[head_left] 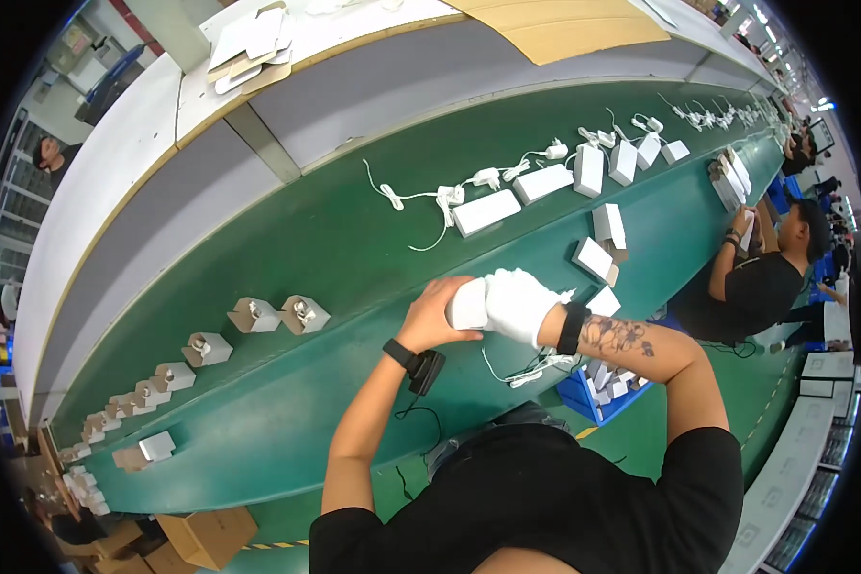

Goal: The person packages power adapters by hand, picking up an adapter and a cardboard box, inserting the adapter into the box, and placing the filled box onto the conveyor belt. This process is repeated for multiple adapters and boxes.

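A small white box (466, 305) is held between my two hands over the green bench. My bare left hand (429, 316) wraps round its left side, thumb along the near edge. My right hand (523, 303), in a white glove, presses against the box's right side; its fingertips are partly hidden. Below the right wrist, a bundled white cable (531, 372) lies at the bench's near edge. Right of the glove are a white box (604, 302) and two open white boxes (595, 258) with brown flaps, close together.
Along the green conveyor belt (354, 230) lie white boxes (488, 212) and white chargers with cables (488, 178). Several open boxes (303, 314) with white contents line its left part. A blue bin (580, 398) of small items stands by the near edge. A co-worker (756, 277) sits at right.
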